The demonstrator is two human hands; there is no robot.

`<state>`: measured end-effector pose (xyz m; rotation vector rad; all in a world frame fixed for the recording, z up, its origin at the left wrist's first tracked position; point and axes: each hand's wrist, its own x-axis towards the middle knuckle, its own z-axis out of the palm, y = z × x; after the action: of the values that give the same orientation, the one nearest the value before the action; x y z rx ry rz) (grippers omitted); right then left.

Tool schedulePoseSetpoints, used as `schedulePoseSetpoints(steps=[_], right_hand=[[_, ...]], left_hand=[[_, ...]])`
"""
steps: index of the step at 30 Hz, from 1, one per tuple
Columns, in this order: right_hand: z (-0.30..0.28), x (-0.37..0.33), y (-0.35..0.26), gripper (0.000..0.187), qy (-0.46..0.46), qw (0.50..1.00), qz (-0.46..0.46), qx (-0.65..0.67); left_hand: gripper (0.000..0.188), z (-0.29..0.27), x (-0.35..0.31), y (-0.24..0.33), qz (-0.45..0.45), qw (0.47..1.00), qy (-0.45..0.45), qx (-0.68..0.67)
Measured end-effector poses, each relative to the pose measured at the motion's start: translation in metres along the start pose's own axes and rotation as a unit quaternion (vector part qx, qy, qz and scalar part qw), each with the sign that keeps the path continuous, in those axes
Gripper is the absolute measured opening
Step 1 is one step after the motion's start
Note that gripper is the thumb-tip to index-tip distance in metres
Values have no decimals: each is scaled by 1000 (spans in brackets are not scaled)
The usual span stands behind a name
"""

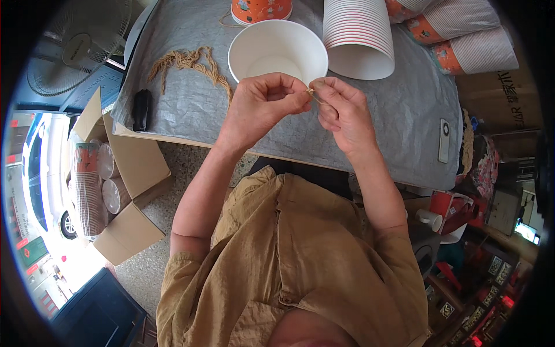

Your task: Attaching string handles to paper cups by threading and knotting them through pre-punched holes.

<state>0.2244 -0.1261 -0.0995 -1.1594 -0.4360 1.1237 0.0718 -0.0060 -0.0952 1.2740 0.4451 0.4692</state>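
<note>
Over the near half of the table, my left hand (260, 110) and my right hand (348, 113) meet with their fingertips pinched together. Between them is a short bit of tan twine (311, 92), with what looks like a small knot or loop. Just beyond my fingers is a white paper tub (277, 46), its open mouth facing me and partly hidden by my hands. A loose bunch of the same tan twine (188, 61) lies to the left of the tub. Farther back stands an orange patterned tub (261, 10), a strand of twine beside it.
A nested stack of white tubs (358, 32) lies behind my right hand, with wrapped orange-and-white stacks (474, 49) at far right. The grey-covered table (404, 127) also bears a black object (141, 110) and a metal tool (444, 140). An open carton (136, 159) of tubs stands left.
</note>
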Motion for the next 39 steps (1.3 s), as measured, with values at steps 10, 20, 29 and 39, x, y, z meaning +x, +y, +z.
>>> schedulePoseSetpoints(steps=[10,20,29,39], right_hand=[[-6,-5,-2,14,-54,998,3,6],[-6,-7,-13,11,-75,968,-112,-212],[-12,-6,-12,10,-111,979,-74,-154],[-11,-10,-5,19,-63,997,-46,-13]], left_hand=[[12,2,1,1,6,999,-9,-45],[11,-2,1,2,-6,1000,-24,-15],[9,0,1,1,10,999,-39,-21],[8,1,-1,-3,14,998,-32,-60]])
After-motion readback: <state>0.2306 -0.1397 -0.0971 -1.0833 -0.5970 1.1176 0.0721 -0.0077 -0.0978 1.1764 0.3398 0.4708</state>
